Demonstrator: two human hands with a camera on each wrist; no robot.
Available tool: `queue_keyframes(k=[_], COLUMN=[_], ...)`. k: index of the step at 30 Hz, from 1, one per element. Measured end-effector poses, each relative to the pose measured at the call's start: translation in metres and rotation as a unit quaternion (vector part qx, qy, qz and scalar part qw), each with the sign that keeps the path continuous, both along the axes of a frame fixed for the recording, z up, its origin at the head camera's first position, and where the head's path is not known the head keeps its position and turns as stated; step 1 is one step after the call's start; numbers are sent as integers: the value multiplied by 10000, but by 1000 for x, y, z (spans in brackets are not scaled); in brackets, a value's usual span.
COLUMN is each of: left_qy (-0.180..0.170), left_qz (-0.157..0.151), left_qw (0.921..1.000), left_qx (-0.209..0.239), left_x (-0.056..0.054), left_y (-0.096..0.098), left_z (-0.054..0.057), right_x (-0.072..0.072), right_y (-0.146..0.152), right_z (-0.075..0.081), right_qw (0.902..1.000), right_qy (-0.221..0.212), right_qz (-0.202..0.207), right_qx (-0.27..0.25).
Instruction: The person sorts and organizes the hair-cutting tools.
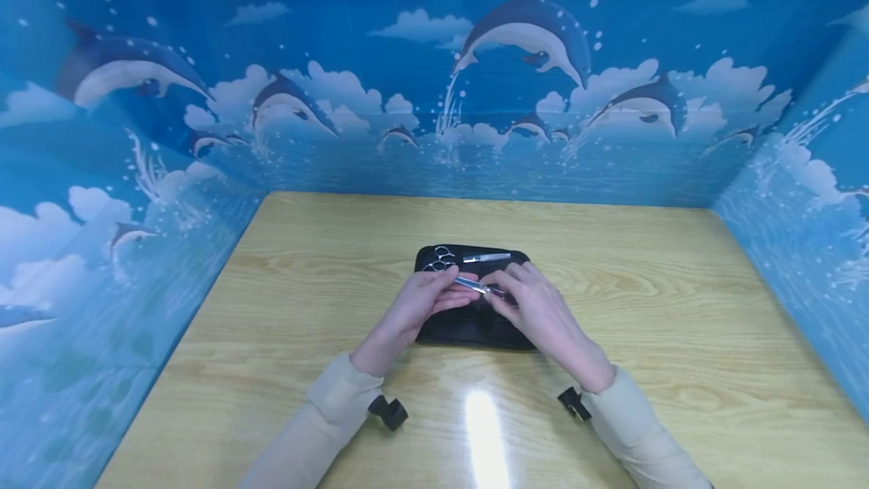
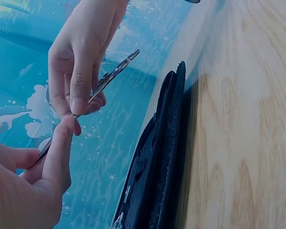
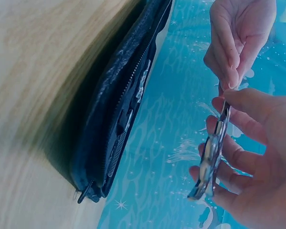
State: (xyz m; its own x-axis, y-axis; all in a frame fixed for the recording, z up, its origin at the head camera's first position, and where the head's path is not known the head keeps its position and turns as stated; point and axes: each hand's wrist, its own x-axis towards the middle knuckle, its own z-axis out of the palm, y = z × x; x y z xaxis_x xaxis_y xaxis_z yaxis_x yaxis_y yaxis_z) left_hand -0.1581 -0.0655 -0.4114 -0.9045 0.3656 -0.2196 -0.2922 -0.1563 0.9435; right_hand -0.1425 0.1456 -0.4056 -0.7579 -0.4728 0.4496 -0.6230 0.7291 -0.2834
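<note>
Above an unfolded black zip case (image 1: 468, 332) my two hands hold a pair of metal scissors (image 1: 470, 284) between them. My left hand (image 1: 429, 297) pinches the blade end between thumb and fingers. Near the pivot, the thumb and fingers of my right hand (image 1: 538, 306) grip the same scissors, whose handle end (image 3: 209, 162) runs along the fingers in the right wrist view. A second pair of scissors (image 1: 443, 253) lies in the case's far half, finger rings to the left and blades to the right.
The case rests on a light wood-grain table (image 1: 326, 262). A blue backdrop (image 1: 380, 164) printed with dolphins rises at the back and both sides. Dark clips (image 1: 389, 412) sit at the cuffs of both pale sleeves (image 1: 339, 398).
</note>
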Motion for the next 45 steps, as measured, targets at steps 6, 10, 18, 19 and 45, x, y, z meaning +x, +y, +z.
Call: queue_keyframes(k=[6,10,18,19,45], left_qy=[106,134,-51,-94,-45], left_qz=[260,570,1055,1070,788], left_qw=[9996,9980,9899,9894,9958], left_qx=[45,228,944,980,471], left_x=[-3,-7,-9,-9,-11], left_y=[-4,-8,-13,-14,-15], left_z=[0,2,5,5,5], right_x=[-2,-4,-14,-14,-20], right_y=[5,13,27,28,20], right_z=[2,9,12,12,10], right_qw=[9958,9802,8792,8671,7822], right_qy=[-497,-1112,-3144,-3320,-4202], right_qz=[-542,-937,-603,-542,-461], right_qx=[-539,-1347,-3530,-3672,-4577])
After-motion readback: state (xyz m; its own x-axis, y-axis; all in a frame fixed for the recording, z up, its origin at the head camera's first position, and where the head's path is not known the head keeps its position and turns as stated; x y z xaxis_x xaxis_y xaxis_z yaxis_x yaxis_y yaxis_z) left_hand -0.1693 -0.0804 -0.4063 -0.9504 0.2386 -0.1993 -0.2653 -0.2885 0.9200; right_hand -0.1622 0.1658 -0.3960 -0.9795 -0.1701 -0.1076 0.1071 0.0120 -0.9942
